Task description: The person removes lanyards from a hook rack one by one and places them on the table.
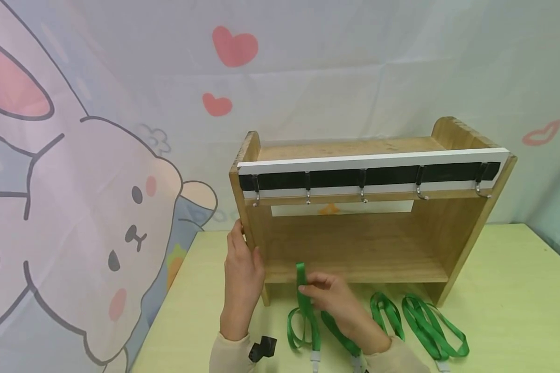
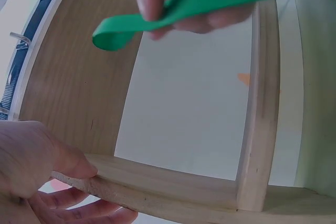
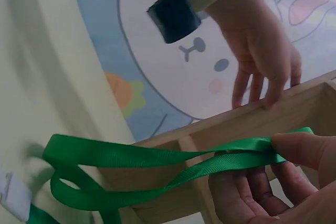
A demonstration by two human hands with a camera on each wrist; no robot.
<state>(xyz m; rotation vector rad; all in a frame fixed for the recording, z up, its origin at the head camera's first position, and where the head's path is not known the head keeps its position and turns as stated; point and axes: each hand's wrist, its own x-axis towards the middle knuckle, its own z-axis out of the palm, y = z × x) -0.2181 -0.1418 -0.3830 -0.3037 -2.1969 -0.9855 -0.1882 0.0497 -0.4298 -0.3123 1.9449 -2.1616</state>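
A green lanyard [image 1: 303, 303] is pinched near its looped top by my right hand [image 1: 338, 305], in front of the wooden shelf [image 1: 354, 274]. Its lower part hangs down toward the table and ends in a white clip [image 1: 315, 357]. In the right wrist view the thumb and fingers press the doubled green strap [image 3: 226, 158] between them. My left hand [image 1: 243, 272] grips the shelf's left side panel [image 2: 173, 190], thumb on one face and fingers on the other. Above both hands, a row of several metal hooks [image 1: 363, 191] runs along the shelf's front rail.
More green lanyards lie on the pale yellow-green table [image 1: 177, 321]: one partly under my right forearm, a narrow loop [image 1: 387, 311], and a coiled lanyard [image 1: 434, 329] at the right. Behind the shelf hangs a cartoon-printed cloth [image 1: 354, 77].
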